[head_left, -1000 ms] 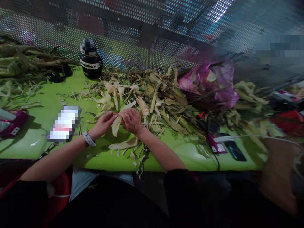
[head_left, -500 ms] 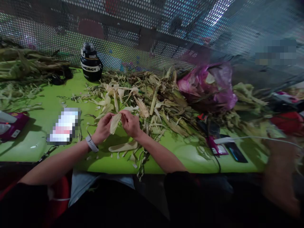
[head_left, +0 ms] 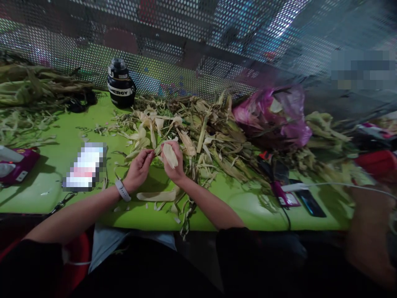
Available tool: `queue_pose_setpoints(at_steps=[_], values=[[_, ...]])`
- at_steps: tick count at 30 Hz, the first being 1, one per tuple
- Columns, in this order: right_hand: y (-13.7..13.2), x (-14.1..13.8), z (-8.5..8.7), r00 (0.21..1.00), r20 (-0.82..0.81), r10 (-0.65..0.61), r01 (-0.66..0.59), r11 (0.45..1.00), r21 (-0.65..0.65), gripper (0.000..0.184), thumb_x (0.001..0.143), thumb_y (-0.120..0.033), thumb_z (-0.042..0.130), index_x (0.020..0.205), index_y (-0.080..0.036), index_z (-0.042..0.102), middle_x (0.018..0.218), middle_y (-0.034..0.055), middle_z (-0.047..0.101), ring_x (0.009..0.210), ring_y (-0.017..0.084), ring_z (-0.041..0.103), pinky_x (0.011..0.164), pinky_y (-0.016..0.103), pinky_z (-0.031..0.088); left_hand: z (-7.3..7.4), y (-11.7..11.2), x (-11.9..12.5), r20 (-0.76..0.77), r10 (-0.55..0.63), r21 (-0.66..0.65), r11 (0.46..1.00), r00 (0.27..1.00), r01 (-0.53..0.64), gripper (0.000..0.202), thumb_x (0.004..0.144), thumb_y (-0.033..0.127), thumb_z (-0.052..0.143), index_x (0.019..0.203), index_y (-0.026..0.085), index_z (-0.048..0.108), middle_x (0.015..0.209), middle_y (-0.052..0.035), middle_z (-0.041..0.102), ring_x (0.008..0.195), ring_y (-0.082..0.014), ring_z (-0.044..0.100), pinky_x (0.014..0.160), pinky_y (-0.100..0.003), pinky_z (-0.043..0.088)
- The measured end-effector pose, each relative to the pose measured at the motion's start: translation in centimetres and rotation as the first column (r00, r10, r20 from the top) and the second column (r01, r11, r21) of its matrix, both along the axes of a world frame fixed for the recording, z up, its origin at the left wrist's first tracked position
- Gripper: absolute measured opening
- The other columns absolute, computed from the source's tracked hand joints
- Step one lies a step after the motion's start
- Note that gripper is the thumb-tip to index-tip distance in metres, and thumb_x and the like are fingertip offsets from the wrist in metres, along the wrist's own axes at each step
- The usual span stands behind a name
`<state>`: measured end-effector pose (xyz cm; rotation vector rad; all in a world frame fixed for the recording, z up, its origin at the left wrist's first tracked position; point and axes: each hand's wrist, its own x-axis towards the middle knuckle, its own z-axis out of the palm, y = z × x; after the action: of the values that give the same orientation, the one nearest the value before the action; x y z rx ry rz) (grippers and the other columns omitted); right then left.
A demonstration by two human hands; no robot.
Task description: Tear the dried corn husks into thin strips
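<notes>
A pale corn husk (head_left: 170,156) lies across my right hand (head_left: 173,167), whose fingers are closed around it. Just left of it, my left hand (head_left: 139,167) is closed, thumb and fingers pinched together near the husk's tip; what sits between them is too small to make out. A white band is on my left wrist. Below the hands, a long flat husk piece (head_left: 156,196) lies on the green table (head_left: 124,217). Beyond them spreads a heap of dry corn husks (head_left: 198,120).
A black jug (head_left: 120,85) stands at the back by the perforated metal panel. A phone (head_left: 85,165) lies left, beside a purple power strip (head_left: 21,165). Right are a pink plastic bag (head_left: 276,116), another phone (head_left: 310,200), a white cable and another person's arm (head_left: 369,223).
The husk, earlier hanging between both hands, now lies against my right hand. My right hand has turned, and my left hand has come slightly apart from it.
</notes>
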<state>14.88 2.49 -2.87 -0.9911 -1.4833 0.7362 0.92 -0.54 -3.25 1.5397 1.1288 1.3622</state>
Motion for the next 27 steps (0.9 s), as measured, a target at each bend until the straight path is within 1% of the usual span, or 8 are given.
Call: queue_pose_setpoints(at_steps=[5, 9, 12, 16, 19, 22, 25, 27], values=[[0.0, 0.5, -0.1, 0.994, 0.110, -0.005, -0.005, 0.996, 0.086, 0.022, 0.094, -0.041, 0.047, 0.099, -0.021, 0.056, 0.096, 0.0063, 0.069, 0.084, 0.016, 0.066, 0.071, 0.028, 0.053, -0.2, 0.3, 0.0, 0.170, -0.030, -0.114, 0.992, 0.985, 0.050, 0.028, 0.089, 0.045, 0.059, 0.095, 0.017, 0.062, 0.089, -0.0038, 0.067, 0.087, -0.0163, 0.063, 0.083, -0.029, 0.049], [-0.1, 0.6, -0.2, 0.990, 0.142, -0.022, 0.009, 0.996, 0.090, 0.025, 0.093, -0.044, 0.048, 0.099, -0.021, 0.057, 0.093, 0.0069, 0.070, 0.080, 0.017, 0.069, 0.070, 0.030, 0.054, 0.2, 0.2, 0.0, 0.307, -0.063, -0.161, 0.980, 0.950, 0.117, 0.032, 0.084, 0.047, 0.065, 0.093, 0.016, 0.062, 0.090, -0.0036, 0.068, 0.089, -0.0163, 0.063, 0.087, -0.030, 0.048], [-0.3, 0.5, -0.1, 0.997, 0.078, 0.014, -0.016, 0.999, 0.030, 0.025, 0.094, -0.045, 0.048, 0.100, -0.022, 0.055, 0.093, 0.0065, 0.072, 0.080, 0.017, 0.070, 0.074, 0.030, 0.056, 0.6, 0.2, 0.0, 0.356, -0.091, -0.171, 0.972, 0.930, 0.161, 0.034, 0.082, 0.048, 0.068, 0.090, 0.016, 0.062, 0.090, -0.0033, 0.068, 0.090, -0.0163, 0.064, 0.089, -0.031, 0.049], [-0.1, 0.1, 0.0, 0.988, -0.113, 0.105, -0.114, 0.990, -0.082, 0.025, 0.091, -0.046, 0.052, 0.099, -0.022, 0.051, 0.086, 0.0040, 0.073, 0.074, 0.015, 0.069, 0.071, 0.030, 0.058, 1.1, 0.1, 0.0, 0.388, -0.153, -0.174, 0.956, 0.909, 0.235, 0.034, 0.080, 0.048, 0.072, 0.091, 0.016, 0.063, 0.089, -0.0033, 0.069, 0.089, -0.0160, 0.065, 0.090, -0.031, 0.050], [0.3, 0.1, -0.1, 0.967, -0.217, 0.134, -0.159, 0.982, -0.105, 0.027, 0.088, -0.047, 0.057, 0.098, -0.023, 0.049, 0.088, 0.0038, 0.072, 0.073, 0.015, 0.068, 0.067, 0.029, 0.058, 1.2, 0.1, -0.1, 0.383, -0.131, -0.188, 0.958, 0.914, 0.216, 0.035, 0.078, 0.047, 0.074, 0.093, 0.017, 0.066, 0.091, -0.0036, 0.071, 0.092, -0.0165, 0.066, 0.093, -0.033, 0.050], [0.6, 0.3, -0.1, 0.978, -0.179, 0.109, -0.121, 0.991, -0.059, 0.025, 0.088, -0.044, 0.057, 0.099, -0.022, 0.054, 0.095, 0.0046, 0.070, 0.077, 0.014, 0.067, 0.066, 0.027, 0.057, 1.0, 0.1, -0.3, 0.386, -0.070, -0.210, 0.964, 0.920, 0.162, 0.036, 0.073, 0.046, 0.078, 0.094, 0.017, 0.070, 0.095, -0.0043, 0.074, 0.093, -0.0171, 0.066, 0.094, -0.034, 0.050], [0.6, 0.6, -0.1, 0.999, -0.050, 0.015, -0.013, 0.999, 0.036, 0.021, 0.091, -0.040, 0.053, 0.099, -0.022, 0.059, 0.098, 0.0056, 0.066, 0.082, 0.015, 0.066, 0.065, 0.025, 0.055, 0.7, 0.2, -0.4, 0.400, -0.039, -0.227, 0.964, 0.916, 0.140, 0.034, 0.073, 0.044, 0.079, 0.094, 0.018, 0.073, 0.096, -0.0049, 0.075, 0.091, -0.0167, 0.067, 0.093, -0.033, 0.051], [0.6, 0.7, -0.2, 0.998, 0.032, -0.055, 0.051, 0.992, 0.111, 0.020, 0.093, -0.039, 0.051, 0.098, -0.022, 0.061, 0.098, 0.0063, 0.063, 0.087, 0.016, 0.065, 0.067, 0.026, 0.054, 0.4, 0.3, -0.4, 0.424, -0.039, -0.228, 0.962, 0.905, 0.148, 0.031, 0.075, 0.042, 0.078, 0.095, 0.018, 0.073, 0.096, -0.0046, 0.075, 0.091, -0.0158, 0.068, 0.092, -0.032, 0.052]])
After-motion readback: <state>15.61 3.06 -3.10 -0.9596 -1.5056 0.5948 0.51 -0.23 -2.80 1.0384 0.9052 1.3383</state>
